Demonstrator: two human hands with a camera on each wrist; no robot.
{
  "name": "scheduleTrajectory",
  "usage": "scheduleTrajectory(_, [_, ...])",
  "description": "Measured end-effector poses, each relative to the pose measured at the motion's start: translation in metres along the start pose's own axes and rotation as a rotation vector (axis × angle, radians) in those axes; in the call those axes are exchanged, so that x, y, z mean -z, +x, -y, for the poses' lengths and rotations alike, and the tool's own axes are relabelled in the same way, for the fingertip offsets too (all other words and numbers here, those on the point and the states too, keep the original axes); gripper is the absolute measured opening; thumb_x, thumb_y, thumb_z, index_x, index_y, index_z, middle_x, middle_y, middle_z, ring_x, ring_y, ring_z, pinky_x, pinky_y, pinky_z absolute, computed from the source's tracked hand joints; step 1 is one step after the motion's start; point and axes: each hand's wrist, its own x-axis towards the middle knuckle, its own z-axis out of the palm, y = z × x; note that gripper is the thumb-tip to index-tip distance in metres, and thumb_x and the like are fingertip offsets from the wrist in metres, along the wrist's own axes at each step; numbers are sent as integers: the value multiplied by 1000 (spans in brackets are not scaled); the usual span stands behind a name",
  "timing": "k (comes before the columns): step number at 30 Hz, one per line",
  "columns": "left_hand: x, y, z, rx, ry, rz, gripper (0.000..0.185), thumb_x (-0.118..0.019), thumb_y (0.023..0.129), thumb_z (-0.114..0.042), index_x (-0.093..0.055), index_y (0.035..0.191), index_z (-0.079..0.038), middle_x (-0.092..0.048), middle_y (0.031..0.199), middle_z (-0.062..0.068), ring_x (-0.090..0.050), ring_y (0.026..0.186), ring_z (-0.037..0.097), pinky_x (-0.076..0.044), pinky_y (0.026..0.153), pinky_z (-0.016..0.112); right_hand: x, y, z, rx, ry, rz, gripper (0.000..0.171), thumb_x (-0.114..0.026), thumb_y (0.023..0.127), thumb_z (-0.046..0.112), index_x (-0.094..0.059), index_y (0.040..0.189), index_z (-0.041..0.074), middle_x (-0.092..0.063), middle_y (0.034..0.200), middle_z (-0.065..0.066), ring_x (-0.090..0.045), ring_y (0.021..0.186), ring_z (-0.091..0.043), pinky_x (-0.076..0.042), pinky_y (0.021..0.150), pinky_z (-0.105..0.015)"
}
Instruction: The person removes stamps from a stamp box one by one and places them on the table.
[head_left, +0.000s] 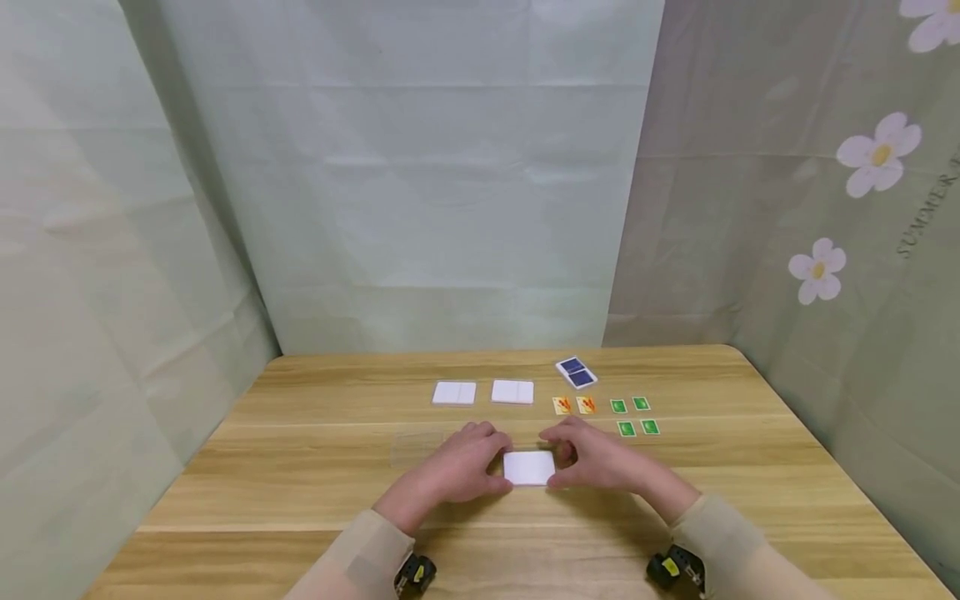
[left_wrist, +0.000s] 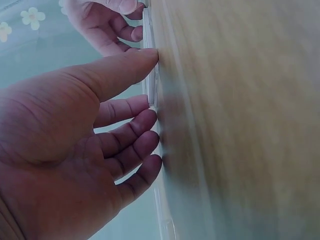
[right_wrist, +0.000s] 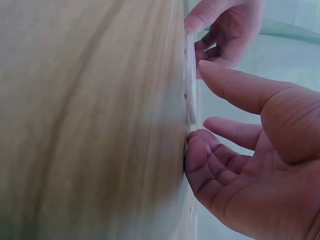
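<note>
A flat white card (head_left: 529, 468), with rounded corners and a thick, layered edge, lies at the table's middle. On its left end my left hand (head_left: 467, 462) pinches, thumb at the near edge and index finger at the end. The left wrist view shows this hand's other fingertips (left_wrist: 152, 167) at the table. At the opposite end is my right hand (head_left: 600, 457), its thumb beside the near corner and its index finger stretched past the far edge. In the right wrist view, the index fingertip (right_wrist: 209, 122) looks apart from the card; the other fingers bend loosely.
Two white cards (head_left: 453, 392) (head_left: 513, 392) lie farther back. A clear flat piece (head_left: 408, 450) sits left of my left hand. To the right are two orange squares (head_left: 562, 406) (head_left: 586, 405), several green squares (head_left: 626, 428) and a dark blue, white-edged card (head_left: 577, 372).
</note>
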Motion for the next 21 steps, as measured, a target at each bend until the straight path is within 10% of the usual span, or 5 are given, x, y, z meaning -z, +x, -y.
scheduleTrajectory(21, [3,-1,-2,4,-29,6,48,-91,93,-34,-74,131,-10,-67,125,3,-58,111,19,-53,103,42,-1,1,-9,-26,111,38,50,-95,88,13,-72,131,7,-61,117,-6,-57,105,-25,-51,90,-37])
